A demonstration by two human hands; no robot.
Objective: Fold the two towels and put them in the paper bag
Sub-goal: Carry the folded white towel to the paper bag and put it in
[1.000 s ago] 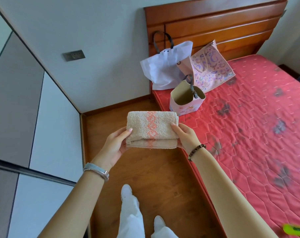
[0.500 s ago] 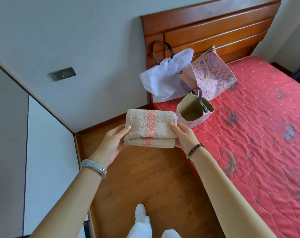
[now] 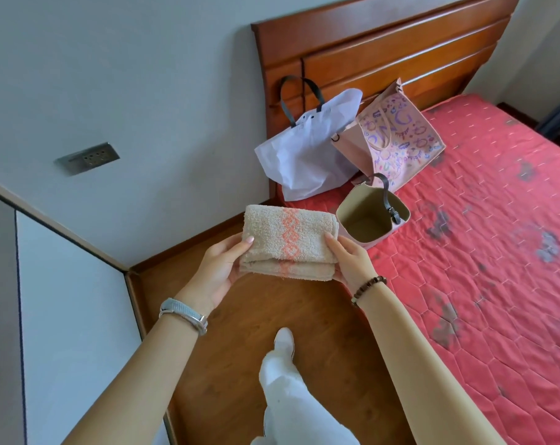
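the folding step looks finished to me: the towel (image 3: 288, 242) is a compact beige packet with an orange diamond band across it, held in the air over the wooden floor (image 3: 240, 316), just beside the edge of the bed (image 3: 496, 268). the packet shows two thick layers, but i cannot tell if this is one towel or both stacked. the left hand (image 3: 220, 271) is grasping its left end, with the thumb on top and the fingers below, and the right hand (image 3: 352, 264) is grasping the right end in the same way. the small paper bag (image 3: 368, 244) stands upright on the bed corner, near the right hand, with its mouth open and, as far as i can see, nothing inside. so the step in hand is, i think, the carrying to the bag. the next move calls for bringing the packet above the mouth, perhaps turning it on its end because it seems about as wide as the opening, and keeping the dark handle out of the way. behind it a white bag (image 3: 307, 155) and a pink bag (image 3: 397, 136) lean on the headboard. the pink one carries purple doodles and big letters that look like "n" and "g", but the whole word is not readable. i see no brand or label on the towel or the small bag.
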